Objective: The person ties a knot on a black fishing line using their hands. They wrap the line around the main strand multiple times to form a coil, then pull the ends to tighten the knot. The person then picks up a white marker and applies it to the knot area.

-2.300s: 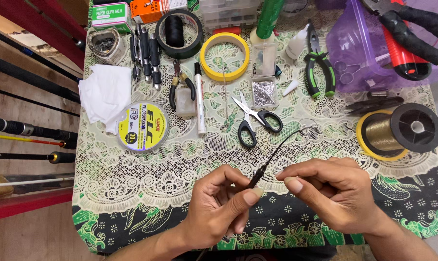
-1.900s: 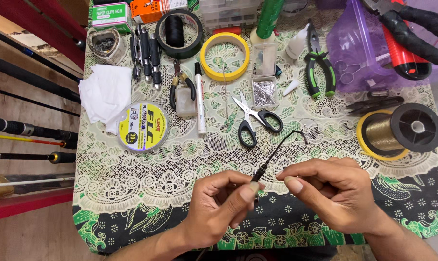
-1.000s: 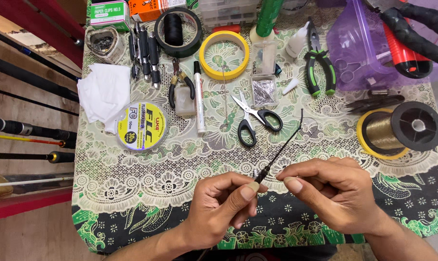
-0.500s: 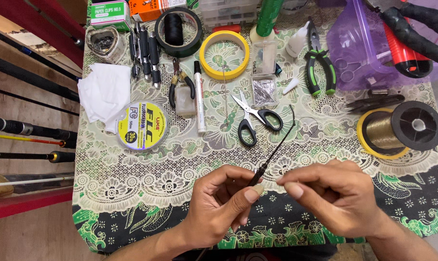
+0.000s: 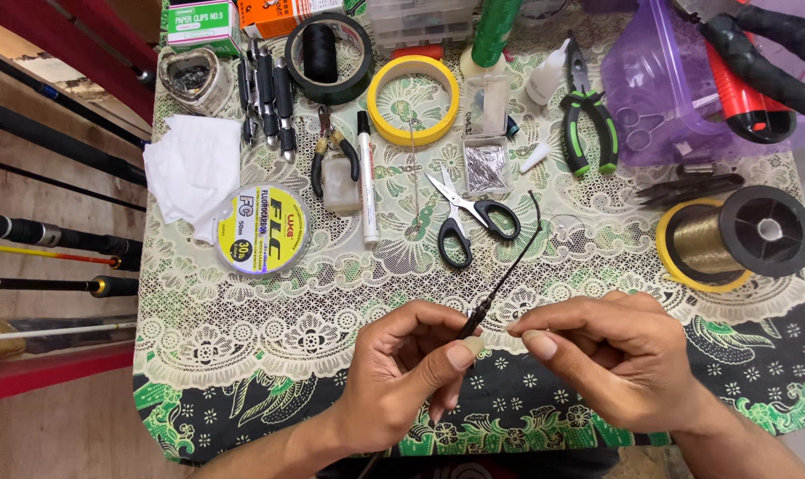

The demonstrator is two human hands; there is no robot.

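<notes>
Pinching between thumb and forefinger, the left hand (image 5: 402, 377) is curled around the butt of a thin black rod tip (image 5: 507, 270), slanted up toward black scissors (image 5: 465, 217). The right hand (image 5: 620, 359) is held beside it, fingertips pressed together, over the lace-covered table (image 5: 269, 328).

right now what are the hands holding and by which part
The left hand pinches the lower end of a thin black rod between thumb and fingers. The right hand pinches beside that end; what it holds is too small to tell.

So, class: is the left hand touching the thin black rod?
Touching. The head view shows the left hand pinching the lower end of the thin black rod between thumb and fingertips, with no gap visible there.
</notes>
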